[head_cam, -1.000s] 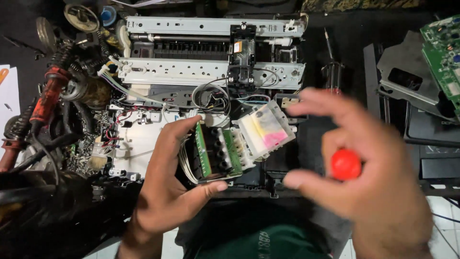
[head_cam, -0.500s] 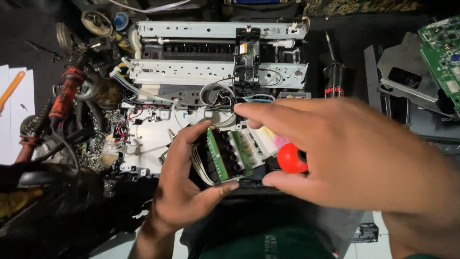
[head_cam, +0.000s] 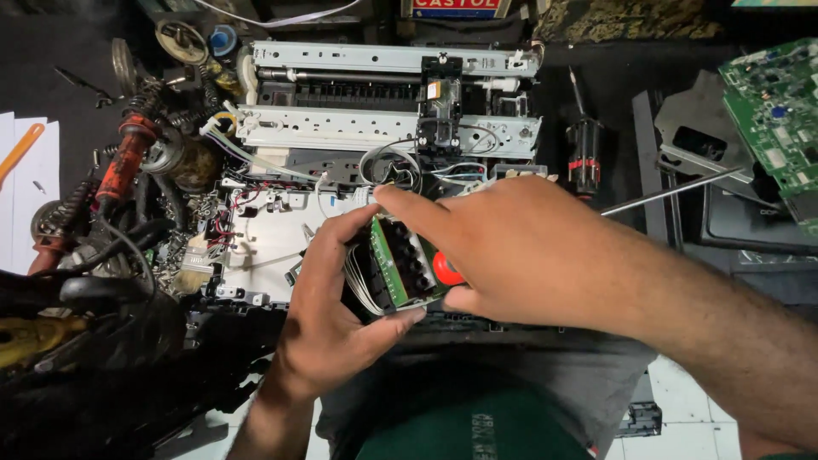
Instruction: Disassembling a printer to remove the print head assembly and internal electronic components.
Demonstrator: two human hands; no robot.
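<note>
Head view: cartridge carriage (head_cam: 400, 268) with green circuit strip, clamped between thumb and fingers of the left hand (head_cam: 328, 319), long axis running from upper left to lower right, its 4 black cartridge bays facing up. Right hand (head_cam: 520, 247) overlaps the carriage's right end, fingers closed on a red-handled tool (head_cam: 445, 269). Beyond both grips lies the opened printer chassis (head_cam: 383, 128).

We are gripping a small green circuit module (head_cam: 399, 271) in our left hand (head_cam: 328, 319), thumb and fingers wrapping its sides, while our right hand (head_cam: 528, 247) is pressing a red-handled tool (head_cam: 446, 269) against it. An opened printer chassis (head_cam: 392, 128) is lying just beyond, a green circuit board (head_cam: 771, 106) resting at far right.
</note>
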